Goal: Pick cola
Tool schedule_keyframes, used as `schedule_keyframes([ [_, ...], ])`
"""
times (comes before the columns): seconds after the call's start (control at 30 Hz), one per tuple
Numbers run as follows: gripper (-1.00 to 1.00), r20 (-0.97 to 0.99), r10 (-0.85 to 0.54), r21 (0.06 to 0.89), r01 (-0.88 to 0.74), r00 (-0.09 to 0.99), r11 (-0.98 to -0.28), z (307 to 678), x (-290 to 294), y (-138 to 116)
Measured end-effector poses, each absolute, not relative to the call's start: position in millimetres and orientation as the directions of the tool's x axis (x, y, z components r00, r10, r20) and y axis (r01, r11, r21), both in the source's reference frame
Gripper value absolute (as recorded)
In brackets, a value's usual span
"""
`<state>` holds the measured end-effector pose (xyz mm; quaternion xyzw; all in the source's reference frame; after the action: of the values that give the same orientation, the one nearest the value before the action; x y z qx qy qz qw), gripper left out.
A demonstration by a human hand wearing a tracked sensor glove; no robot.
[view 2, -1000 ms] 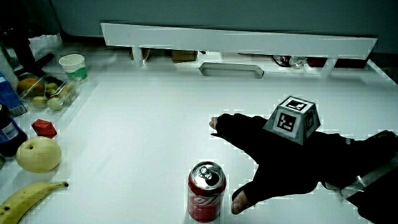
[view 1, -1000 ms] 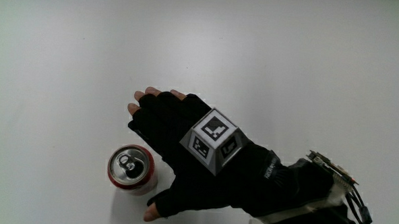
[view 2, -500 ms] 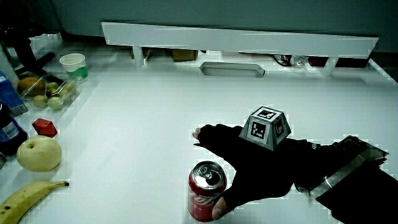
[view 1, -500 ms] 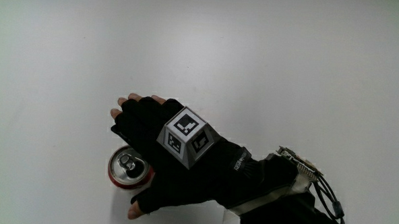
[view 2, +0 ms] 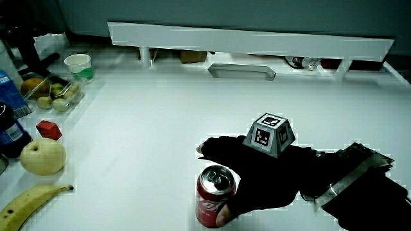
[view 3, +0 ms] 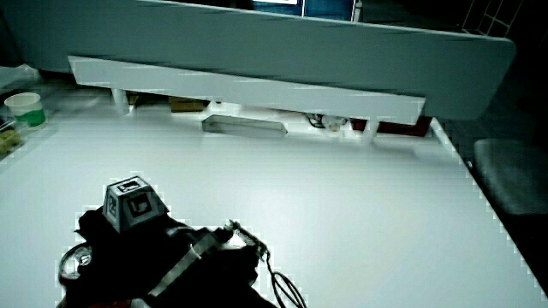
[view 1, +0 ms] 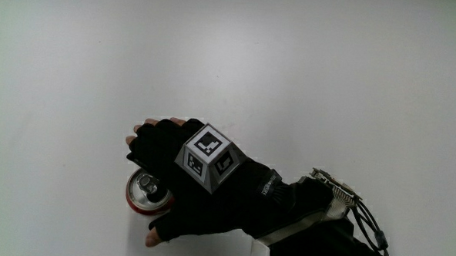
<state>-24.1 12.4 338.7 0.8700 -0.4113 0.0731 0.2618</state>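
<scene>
You are at the grasp, not past it: the can (view 2: pixel 215 204) stands upright on the table (view 1: pixel 308 62), near the edge closest to you, and nothing shows it lifted. What is done, as far as I can judge, is the reach; what is left is to close fully and raise it.

Your hand (view 1: pixel 191 184) lies over and beside the can, covering part of its top in the main view, where the silver lid (view 1: pixel 145 188) and a strip of red rim show clear of the glove. In a side view the thumb (view 2: pixel 224 215) presses the can's red wall low down, while the fingers (view 2: pixel 207 149) reach past the can, farther from you. So your hand is wrapping the can, with the thumb touching it; whether the fingers press its hidden wall I cannot tell. The cube (view 2: pixel 270 135) on the back of your hand faces up, so your palm is turned down toward the can
</scene>
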Motion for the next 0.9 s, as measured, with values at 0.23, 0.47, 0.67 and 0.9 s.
schedule_keyframes([
  [0.23,0.37,0.395,-0.668,0.377,-0.774,0.631,-0.509,339.2,-23.7,12.1],
  [0.47,0.63,0.405,-0.66,0.357,-0.774,0.633,-0.523,342.5,-23.0,11.8],
  [0.67,0.85,0.409,-0.66,0.326,-0.776,0.631,-0.54,341.4,-21.9,12.2],
  [0.9,1.0,0.408,-0.662,0.313,-0.777,0.629,-0.546,340.7,-21.5,14.8],
])
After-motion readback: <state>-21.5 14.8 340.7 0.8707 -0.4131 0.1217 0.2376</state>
